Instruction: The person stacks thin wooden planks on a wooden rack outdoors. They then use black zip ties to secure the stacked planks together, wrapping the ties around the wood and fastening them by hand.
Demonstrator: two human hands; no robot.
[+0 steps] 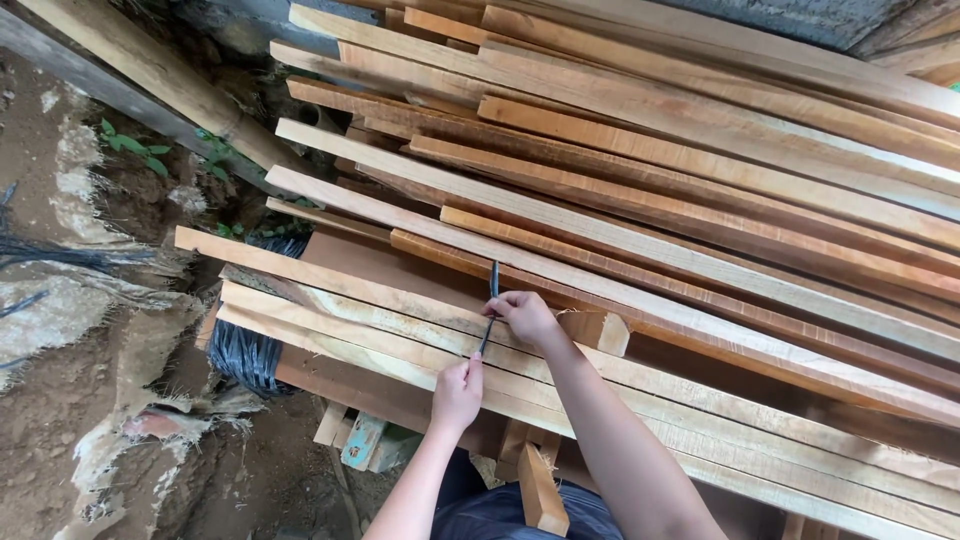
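Hands on a thin dark strip, head view only. We read this as a marking or measuring step on the plank stack (700,240): the strip (491,312) lies across a pale plank (330,300) near the stack's lower left end. Right hand (524,316) pinches its upper part, fingers (497,310) closed around it; left hand (457,392) grips the lower end, fingers curled shut on it. So the strip runs between both sets of fingers, touching the plank. Next move, we judge, calls for holding it steady against the wood. Small wood block (596,330) sits just beside the right hand. Dark wire bundle (245,350) lies under the plank ends at the stack's left.
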